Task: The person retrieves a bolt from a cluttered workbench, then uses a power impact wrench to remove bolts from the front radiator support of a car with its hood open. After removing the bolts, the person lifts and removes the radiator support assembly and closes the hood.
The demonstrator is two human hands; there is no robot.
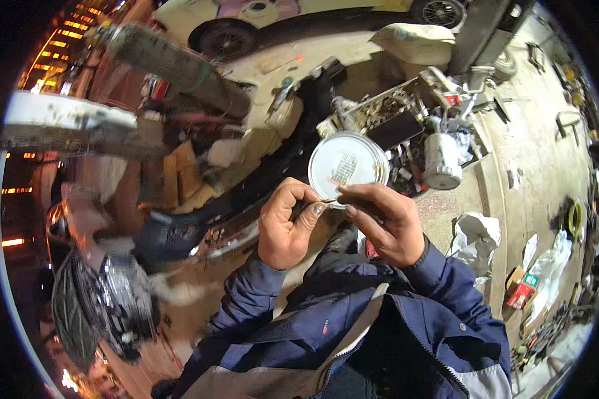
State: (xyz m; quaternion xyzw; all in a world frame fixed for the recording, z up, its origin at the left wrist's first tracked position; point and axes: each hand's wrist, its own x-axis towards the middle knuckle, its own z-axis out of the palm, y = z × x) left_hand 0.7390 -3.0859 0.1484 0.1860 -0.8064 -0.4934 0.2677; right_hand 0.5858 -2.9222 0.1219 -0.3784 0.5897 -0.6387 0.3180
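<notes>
My left hand (287,225) and my right hand (389,223) are raised close together in front of my body. Thumb and forefinger of the left are pinched at a small, thin, dark piece (329,200), too small to name. Facing it, the right hand's fingertips are closed at the other end of the same piece. Just beyond the fingertips is a round tin (343,156) with a pale lid and a printed label; the fingers overlap its near edge, and I cannot tell whether they touch it.
A box of metal parts (396,110) stands beyond the tin, with a white paint-streaked can (442,161) at its right. Crumpled white paper (477,238) and a red box (522,291) lie to the right. A long black car panel (246,193) stretches left, below a gas cylinder (173,66).
</notes>
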